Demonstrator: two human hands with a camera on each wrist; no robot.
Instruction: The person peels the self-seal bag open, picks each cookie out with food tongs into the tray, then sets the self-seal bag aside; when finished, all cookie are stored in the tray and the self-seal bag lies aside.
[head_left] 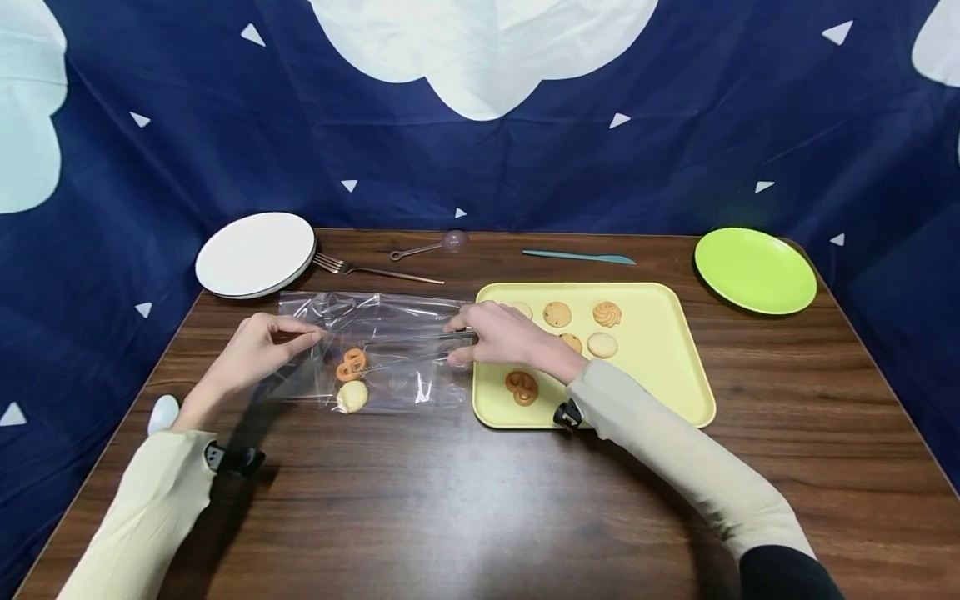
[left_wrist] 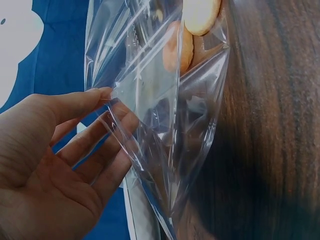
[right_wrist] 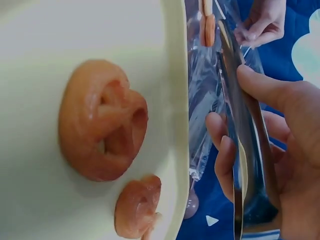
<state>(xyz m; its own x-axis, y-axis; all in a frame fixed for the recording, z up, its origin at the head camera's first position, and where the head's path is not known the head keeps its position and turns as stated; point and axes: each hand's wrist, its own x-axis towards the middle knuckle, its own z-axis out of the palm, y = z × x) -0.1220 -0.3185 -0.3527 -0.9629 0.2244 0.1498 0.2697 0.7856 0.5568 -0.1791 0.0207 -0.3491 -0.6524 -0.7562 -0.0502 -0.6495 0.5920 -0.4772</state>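
Observation:
My left hand (head_left: 264,354) pinches the edge of a clear plastic bag (left_wrist: 150,85) between thumb and fingertips. My right hand (head_left: 498,333) grips metal tongs (right_wrist: 252,165), their arms reaching left to the bag (head_left: 412,387). A pretzel-shaped cookie (head_left: 351,364) lies at the tong tips, above a pale round cookie (head_left: 352,397), both at the bag's left part. Whether the tips touch the pretzel-shaped cookie I cannot tell. Beneath my right wrist, a yellow tray (head_left: 667,392) bears another pretzel-shaped cookie (head_left: 521,387), a swirl cookie (head_left: 607,314) and several round ones, partly hidden by the hand.
White plates (head_left: 255,254) stand at the back left beside a fork (head_left: 375,271). Behind the bag and tray lie a small purple scoop (head_left: 453,241) and a blue knife (head_left: 579,256). A green plate (head_left: 755,271) stands back right; a white spoon-like object (head_left: 162,413) lies by my left forearm.

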